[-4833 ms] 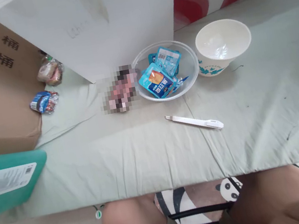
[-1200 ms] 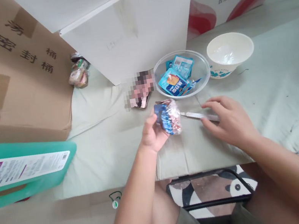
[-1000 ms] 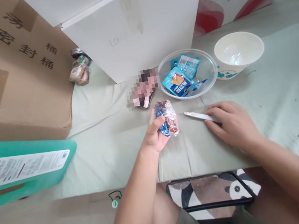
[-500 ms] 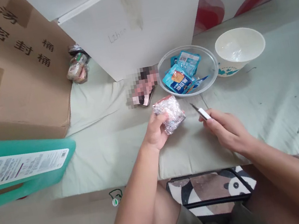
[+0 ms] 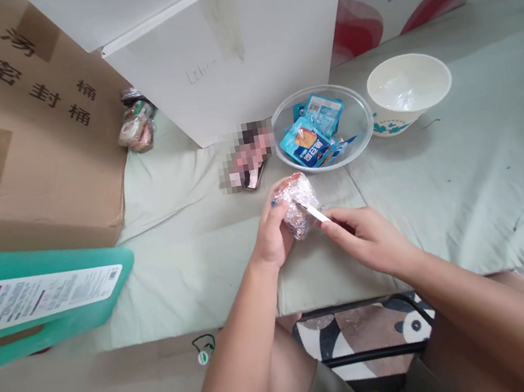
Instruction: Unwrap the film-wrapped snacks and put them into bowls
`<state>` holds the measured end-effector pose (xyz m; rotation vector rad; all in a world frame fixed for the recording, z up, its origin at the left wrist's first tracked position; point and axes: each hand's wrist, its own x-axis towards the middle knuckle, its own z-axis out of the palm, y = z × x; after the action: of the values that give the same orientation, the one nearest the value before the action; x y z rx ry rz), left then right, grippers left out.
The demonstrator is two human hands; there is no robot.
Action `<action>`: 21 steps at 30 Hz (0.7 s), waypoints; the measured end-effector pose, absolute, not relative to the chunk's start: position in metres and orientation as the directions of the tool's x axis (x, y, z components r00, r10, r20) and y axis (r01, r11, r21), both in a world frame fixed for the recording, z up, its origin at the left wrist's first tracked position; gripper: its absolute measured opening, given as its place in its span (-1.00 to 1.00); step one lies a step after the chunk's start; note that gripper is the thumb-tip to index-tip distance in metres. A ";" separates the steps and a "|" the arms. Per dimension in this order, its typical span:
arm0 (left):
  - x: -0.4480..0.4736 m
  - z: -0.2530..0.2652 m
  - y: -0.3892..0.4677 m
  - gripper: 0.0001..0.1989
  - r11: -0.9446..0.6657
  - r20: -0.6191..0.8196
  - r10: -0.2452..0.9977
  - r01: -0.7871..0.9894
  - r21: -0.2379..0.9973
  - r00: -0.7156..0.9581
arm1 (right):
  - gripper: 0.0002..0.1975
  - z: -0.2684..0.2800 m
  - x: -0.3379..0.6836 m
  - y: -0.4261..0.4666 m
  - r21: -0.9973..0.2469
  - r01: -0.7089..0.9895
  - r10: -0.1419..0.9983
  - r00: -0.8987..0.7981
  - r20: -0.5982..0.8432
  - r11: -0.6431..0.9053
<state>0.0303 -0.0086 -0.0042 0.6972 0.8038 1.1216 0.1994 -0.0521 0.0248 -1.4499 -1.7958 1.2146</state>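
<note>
My left hand (image 5: 272,231) is closed around a small package wrapped in clear plastic film (image 5: 302,216), held up over the cloth; its contents look reddish at the top, but I cannot tell what they are. A small knife with a white handle (image 5: 316,213) is gripped in my right hand (image 5: 363,235). Its dark blade lies against the film, and I cannot tell whether it has gone through. Just beyond, a clear round plastic bowl (image 5: 360,150) contains several blue snack packets (image 5: 308,142).
A phone-like object (image 5: 248,161), partly blurred out, lies left of the bowl. To the right stands a white paper tub (image 5: 409,89). White boxes (image 5: 260,41), a cardboard box (image 5: 33,162) and a green container (image 5: 120,255) border the cloth-covered surface (image 5: 194,269).
My right hand has moved left, bringing the knife blade from beside the wrapped package onto its film. My left hand still grips the package, which is tilted slightly differently.
</note>
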 end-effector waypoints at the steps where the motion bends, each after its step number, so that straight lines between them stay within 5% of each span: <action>1: 0.029 -0.004 -0.010 -0.51 0.286 -0.206 0.956 -0.498 0.819 0.209 | -0.65 0.025 0.199 -0.052 -0.878 0.478 0.945 -0.297 -0.135 0.025; 15: 0.003 0.014 -0.002 -0.56 0.173 -0.231 0.973 -0.584 0.793 -0.025 | -0.56 0.025 0.195 -0.050 -0.848 0.529 0.888 -0.406 -0.218 0.033; 21: -0.012 0.017 0.002 -0.56 0.077 -0.196 0.971 -0.593 0.802 -0.139 | -0.65 0.017 0.215 -0.045 -0.599 0.799 0.965 -0.194 -0.175 0.053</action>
<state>-0.0120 0.0019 0.0175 0.5397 0.9311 1.4707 0.2151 -0.0451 0.0169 -1.7912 -2.0592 0.8676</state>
